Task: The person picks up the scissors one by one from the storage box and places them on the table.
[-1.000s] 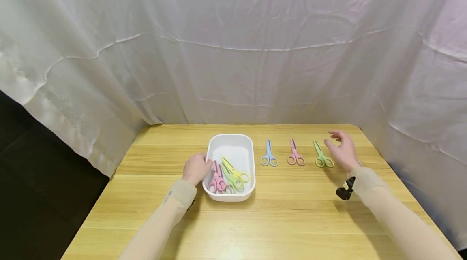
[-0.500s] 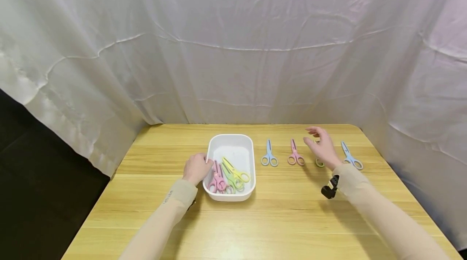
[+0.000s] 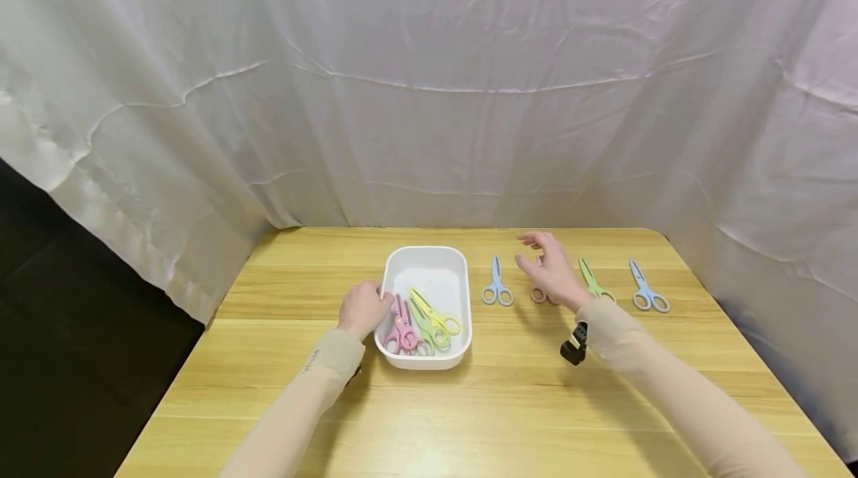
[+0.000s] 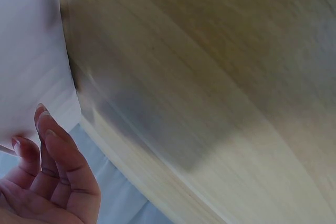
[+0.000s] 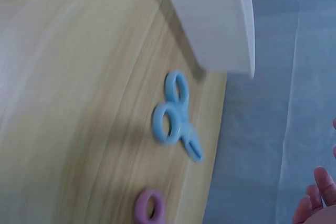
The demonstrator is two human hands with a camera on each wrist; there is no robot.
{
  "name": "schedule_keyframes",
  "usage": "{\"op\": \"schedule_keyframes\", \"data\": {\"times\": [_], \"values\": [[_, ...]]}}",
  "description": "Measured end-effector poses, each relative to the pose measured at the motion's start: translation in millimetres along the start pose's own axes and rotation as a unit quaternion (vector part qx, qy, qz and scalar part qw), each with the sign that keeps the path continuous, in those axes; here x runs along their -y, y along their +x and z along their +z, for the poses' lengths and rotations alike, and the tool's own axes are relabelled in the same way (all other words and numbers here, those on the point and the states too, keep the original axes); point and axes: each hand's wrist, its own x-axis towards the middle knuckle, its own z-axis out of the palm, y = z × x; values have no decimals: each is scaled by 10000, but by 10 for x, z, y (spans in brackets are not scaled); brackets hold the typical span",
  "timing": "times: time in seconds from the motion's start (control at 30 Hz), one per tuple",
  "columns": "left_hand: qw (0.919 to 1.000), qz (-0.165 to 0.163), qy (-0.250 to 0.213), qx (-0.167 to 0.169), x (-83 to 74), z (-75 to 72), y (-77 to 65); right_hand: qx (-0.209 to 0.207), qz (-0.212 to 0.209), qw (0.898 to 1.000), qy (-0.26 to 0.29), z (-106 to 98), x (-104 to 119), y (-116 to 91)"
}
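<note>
My left hand (image 3: 363, 309) grips the left wall of a white plastic tray (image 3: 427, 363), its fingers (image 4: 73, 166) bent at the tray's side. Inside lie several scissors, among them pink scissors (image 3: 400, 329) and yellow scissors (image 3: 437, 313). Over the table my right hand (image 3: 551, 269) hovers with relaxed fingers, holding nothing. It partly covers a second pair of pink scissors (image 3: 538, 295) in the head view. Just left of it are blue scissors (image 3: 497, 290), which also show beside the tray in the right wrist view. My right forearm overlaps the handles of green scissors (image 3: 590, 277).
Another pair of blue scissors (image 3: 647, 292) ends the row at the right. The wooden table (image 3: 482, 411) meets a pale hanging curtain (image 3: 429, 128) along its back and right sides. A black area (image 3: 60, 329) borders it on the left.
My right hand has moved left from beside the green scissors to over the pink ones, uncovering the blue scissors at the right end. The left hand and the tray stay in place.
</note>
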Motion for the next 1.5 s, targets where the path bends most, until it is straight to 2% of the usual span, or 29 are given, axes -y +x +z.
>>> {"op": "schedule_keyframes", "data": {"times": [0.23, 0.5, 0.63, 0.73, 0.9, 1.1, 1.2, 1.3, 1.5], "values": [[10000, -36, -82, 44, 1, 0, -4, 386, -90, 9988, 294, 192, 271, 72], [9993, -115, -249, 242, 7, -1, -46, 798, -361, 9958, 262, 420, 551, 90], [9988, -101, -326, 346, 6, -26, -95, 1038, -354, 9933, 354, 541, 647, 104], [9990, -1, -291, 348, -2, -50, -141, 1259, -259, 9909, 405, 630, 719, 117], [9989, 330, 17, 332, -17, -55, -215, 1573, -59, 9871, 299, 805, 831, 125], [9970, 542, 233, 496, -53, -76, -282, 1617, 342, 9852, 464, 1002, 903, 147], [9966, 491, 209, 628, -67, -94, -291, 1632, 673, 9822, 641, 1082, 922, 160], [9966, 472, 276, 611, -64, -95, -265, 1666, 893, 9795, 695, 1153, 938, 172], [9979, 243, 439, 412, -53, -89, -126, 1671, 763, 9823, 355, 1252, 978, 200]]}}
